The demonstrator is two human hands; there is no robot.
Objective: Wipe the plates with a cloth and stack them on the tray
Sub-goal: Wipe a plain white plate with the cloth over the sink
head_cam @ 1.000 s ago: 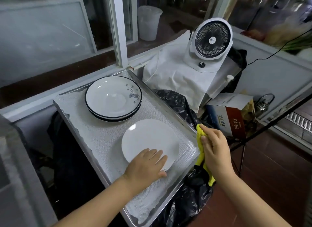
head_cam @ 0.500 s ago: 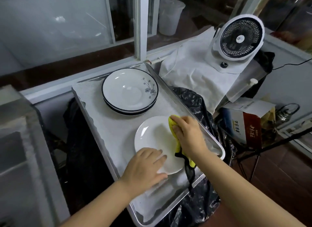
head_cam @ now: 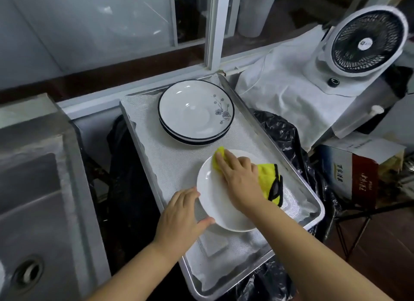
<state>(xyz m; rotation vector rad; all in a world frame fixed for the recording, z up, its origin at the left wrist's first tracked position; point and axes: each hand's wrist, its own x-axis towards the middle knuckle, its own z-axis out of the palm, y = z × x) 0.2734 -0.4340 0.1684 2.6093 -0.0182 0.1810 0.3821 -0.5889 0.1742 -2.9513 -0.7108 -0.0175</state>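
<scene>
Change: half a second earlier the right hand [head_cam: 240, 182] pressed the yellow cloth [head_cam: 267, 180] on the white plate's [head_cam: 215, 202] side away from the sink; now it has swept across to the plate's far rim, nearer the stacked plates. The left hand [head_cam: 180, 220] has slid from the plate's top onto its near edge on the sink side.
Materials: the white plate is plain, smooth, glossy and round; the cloth is fuzzy yellow with black trim; the tray [head_cam: 313, 202] is a dull metal rectangle lined with woven white mesh.
Stacked plates [head_cam: 196, 112]: glossy white, dark-rimmed, with a flower sprig, lying beyond the white plate on the tray.
Right fingers: laid flat and straight on the cloth, pressing it to the plate; the cloth's loose end trails off the rim on the side away from the sink.
Left fingers: curled round the plate's rim, thumb against its edge.
Sink [head_cam: 33, 199]: brushed steel, just beside the tray.
</scene>
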